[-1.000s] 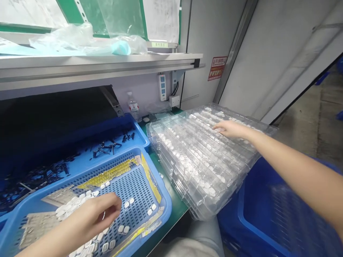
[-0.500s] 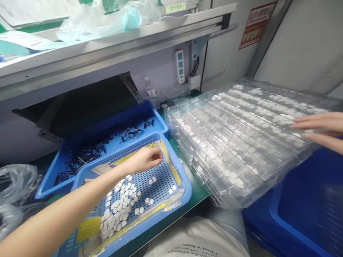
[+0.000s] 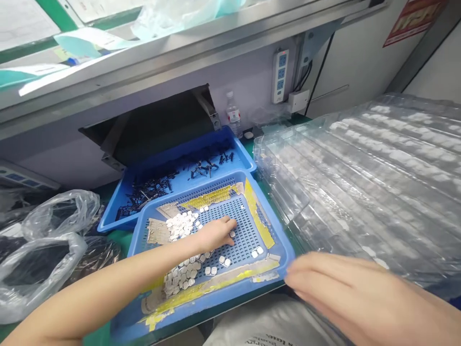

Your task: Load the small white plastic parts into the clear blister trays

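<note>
My left hand [image 3: 218,234] reaches down into a blue perforated basket [image 3: 286,242]. Its thumb and fingers close around a small white square-ended piece [image 3: 232,234] near the basket floor. More white pieces lie in a heap [image 3: 182,224] around my wrist, and a few lie loose, such as a white pair [image 3: 257,252] by the right wall. My right hand [image 3: 334,288], smeared by motion, is at the basket's front right corner, in front of a clear plastic tray [image 3: 324,192]. Whether it holds anything is hidden.
A second blue tray [image 3: 108,216] with black parts [image 3: 151,188] stands behind the basket. At left lie clear plastic bags [image 3: 61,211]. A water bottle [image 3: 234,115] stands by the wall, under a metal shelf [image 3: 162,60] and a power strip [image 3: 280,77].
My left hand has lowered into the basket and closed around a white piece. My right hand has come from over the clear tray leftward to the basket's corner. The view has swung left.
</note>
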`<action>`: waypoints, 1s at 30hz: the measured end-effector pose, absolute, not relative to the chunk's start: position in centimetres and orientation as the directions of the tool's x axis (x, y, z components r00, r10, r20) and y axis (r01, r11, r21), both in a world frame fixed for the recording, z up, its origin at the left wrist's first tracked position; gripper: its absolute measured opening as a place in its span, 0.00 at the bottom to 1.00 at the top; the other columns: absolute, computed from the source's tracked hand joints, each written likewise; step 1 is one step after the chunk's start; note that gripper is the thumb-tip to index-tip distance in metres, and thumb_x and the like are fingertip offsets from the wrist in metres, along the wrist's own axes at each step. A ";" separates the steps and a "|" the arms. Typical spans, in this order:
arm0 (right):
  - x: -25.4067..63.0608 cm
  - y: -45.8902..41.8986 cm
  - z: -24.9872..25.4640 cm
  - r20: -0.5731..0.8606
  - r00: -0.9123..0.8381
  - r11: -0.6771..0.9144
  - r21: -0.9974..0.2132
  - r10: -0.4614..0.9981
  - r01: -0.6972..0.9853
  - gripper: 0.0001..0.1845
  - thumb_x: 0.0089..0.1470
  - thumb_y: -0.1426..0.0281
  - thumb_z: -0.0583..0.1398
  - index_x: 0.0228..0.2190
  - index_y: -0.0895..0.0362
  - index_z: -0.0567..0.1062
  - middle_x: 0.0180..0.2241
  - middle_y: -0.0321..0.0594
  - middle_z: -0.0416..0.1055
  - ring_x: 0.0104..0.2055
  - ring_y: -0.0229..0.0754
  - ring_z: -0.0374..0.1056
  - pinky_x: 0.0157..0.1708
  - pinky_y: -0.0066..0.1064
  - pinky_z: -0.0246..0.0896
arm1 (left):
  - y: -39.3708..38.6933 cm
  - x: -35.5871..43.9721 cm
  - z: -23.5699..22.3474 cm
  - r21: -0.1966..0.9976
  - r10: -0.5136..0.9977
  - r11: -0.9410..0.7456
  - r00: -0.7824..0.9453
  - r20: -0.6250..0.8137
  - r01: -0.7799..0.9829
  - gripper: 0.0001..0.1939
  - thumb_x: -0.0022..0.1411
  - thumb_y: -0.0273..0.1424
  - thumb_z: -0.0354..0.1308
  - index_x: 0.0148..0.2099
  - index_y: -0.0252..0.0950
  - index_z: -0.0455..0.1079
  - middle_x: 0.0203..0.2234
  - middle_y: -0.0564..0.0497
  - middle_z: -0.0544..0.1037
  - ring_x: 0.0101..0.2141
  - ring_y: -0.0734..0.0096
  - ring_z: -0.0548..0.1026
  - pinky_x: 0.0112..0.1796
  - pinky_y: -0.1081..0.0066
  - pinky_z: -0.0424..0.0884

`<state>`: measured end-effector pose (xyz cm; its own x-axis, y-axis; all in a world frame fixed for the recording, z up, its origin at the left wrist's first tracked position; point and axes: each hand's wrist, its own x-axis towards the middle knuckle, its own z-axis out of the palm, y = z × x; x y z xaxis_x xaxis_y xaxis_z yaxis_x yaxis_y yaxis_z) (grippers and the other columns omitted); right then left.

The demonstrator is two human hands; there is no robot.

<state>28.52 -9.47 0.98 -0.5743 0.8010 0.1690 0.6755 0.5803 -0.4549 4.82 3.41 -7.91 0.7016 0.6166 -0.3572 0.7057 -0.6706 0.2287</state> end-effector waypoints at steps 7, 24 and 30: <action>20.4 -1.8 -2.3 -0.482 -0.640 0.672 -0.134 0.598 0.728 0.13 0.45 0.84 0.52 0.31 0.62 0.72 0.30 0.48 0.71 0.33 0.48 0.70 0.29 0.33 0.63 | 3.5 4.5 -7.8 0.261 0.500 -0.735 0.760 -0.416 0.626 0.06 0.53 0.26 0.55 0.34 0.34 0.61 0.30 0.49 0.69 0.30 0.69 0.69 0.29 0.74 0.64; 17.8 0.3 -5.7 -0.609 -0.540 0.529 -0.221 0.581 0.819 0.17 0.39 0.88 0.53 0.34 0.68 0.71 0.36 0.60 0.68 0.38 0.55 0.67 0.36 0.41 0.61 | 0.9 2.6 -7.8 0.280 0.376 -0.792 0.795 -0.475 0.542 0.04 0.51 0.22 0.53 0.32 0.29 0.67 0.28 0.43 0.74 0.24 0.65 0.70 0.19 0.72 0.59; 17.5 0.6 -5.3 -0.636 -0.409 0.031 -0.518 0.654 0.855 0.04 0.39 0.76 0.54 0.17 0.58 0.63 0.21 0.44 0.68 0.28 0.47 0.68 0.30 0.38 0.62 | 2.6 1.4 -6.1 0.380 0.448 -0.726 0.813 -0.371 0.573 0.04 0.48 0.21 0.51 0.25 0.33 0.65 0.21 0.53 0.70 0.22 0.75 0.65 0.23 0.77 0.59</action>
<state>17.54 0.62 -5.27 -0.4092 0.6541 -0.6362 0.8547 0.0306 -0.5183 1.37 2.56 -6.09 0.8132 0.4483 -0.3710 0.5734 -0.7259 0.3798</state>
